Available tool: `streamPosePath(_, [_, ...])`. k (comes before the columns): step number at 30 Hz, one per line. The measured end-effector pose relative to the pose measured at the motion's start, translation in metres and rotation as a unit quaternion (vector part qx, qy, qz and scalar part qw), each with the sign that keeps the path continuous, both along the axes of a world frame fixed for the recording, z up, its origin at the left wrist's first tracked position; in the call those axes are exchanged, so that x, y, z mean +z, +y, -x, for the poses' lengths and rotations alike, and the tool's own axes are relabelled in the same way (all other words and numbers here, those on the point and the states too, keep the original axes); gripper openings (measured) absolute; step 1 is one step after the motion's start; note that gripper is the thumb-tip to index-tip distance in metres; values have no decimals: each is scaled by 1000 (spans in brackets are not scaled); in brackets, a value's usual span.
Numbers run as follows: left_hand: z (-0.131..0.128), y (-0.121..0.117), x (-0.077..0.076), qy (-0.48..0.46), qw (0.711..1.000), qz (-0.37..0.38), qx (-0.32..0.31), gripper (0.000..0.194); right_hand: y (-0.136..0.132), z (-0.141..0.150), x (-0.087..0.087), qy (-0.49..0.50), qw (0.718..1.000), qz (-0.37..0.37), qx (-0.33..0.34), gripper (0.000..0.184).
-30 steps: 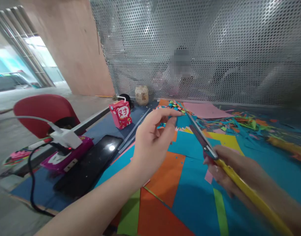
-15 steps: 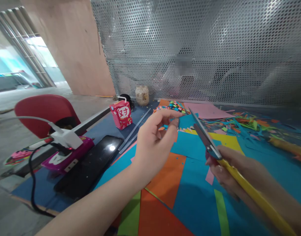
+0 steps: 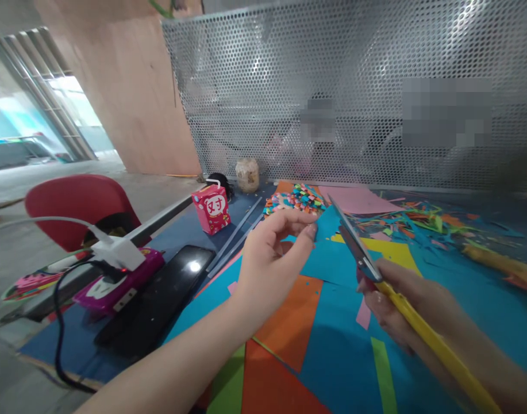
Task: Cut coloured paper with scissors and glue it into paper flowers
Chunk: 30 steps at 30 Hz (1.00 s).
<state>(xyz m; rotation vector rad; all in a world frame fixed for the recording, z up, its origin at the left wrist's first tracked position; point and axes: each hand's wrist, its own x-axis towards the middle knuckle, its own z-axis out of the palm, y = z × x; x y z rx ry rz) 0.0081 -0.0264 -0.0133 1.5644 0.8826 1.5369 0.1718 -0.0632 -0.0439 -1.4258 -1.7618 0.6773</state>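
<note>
My left hand (image 3: 269, 256) is raised over the table, thumb and forefinger pinched at the edge of a teal paper sheet (image 3: 327, 221). Just to its right, my right hand (image 3: 403, 302) grips the yellow handle of a pair of scissors (image 3: 353, 244). The dark blades point up and away alongside that teal sheet and look nearly closed. Under both hands lie overlapping sheets of coloured paper (image 3: 289, 328) in teal, orange, green and yellow.
A red drink carton (image 3: 215, 209), a black phone (image 3: 160, 293) and a purple power bank with a white charger (image 3: 116, 270) sit at left. Behind are a jar (image 3: 247, 174), a heap of small coloured pieces (image 3: 295, 198), paper scraps (image 3: 418, 214), a perforated metal screen (image 3: 332, 86) and a red chair (image 3: 77, 204).
The view has tilted up a little. My left thumb and forefinger have closed toward each other near the teal sheet. The scissors have stayed almost in place.
</note>
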Motion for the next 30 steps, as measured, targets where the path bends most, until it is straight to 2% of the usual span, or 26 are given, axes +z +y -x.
streamPosePath(6, [-1,0,1,-13,999,29,-25,4,0,-1,3,-44,998,-43,8,13])
streamPosePath(10, [-1,2,0,-26,997,50,-51,5,2,-4,1,-61,997,-43,14,13])
streamPosePath(15, [-1,0,1,-27,994,60,-87,8,6,-10,-2,-116,990,-55,51,18])
streamPosePath(23, [-3,-3,-1,-61,984,97,-134,12,3,-6,-6,-105,990,-88,31,16])
streamPosePath(30, [-5,-1,-2,-95,978,115,-143,12,7,-11,-9,-157,981,-103,41,18])
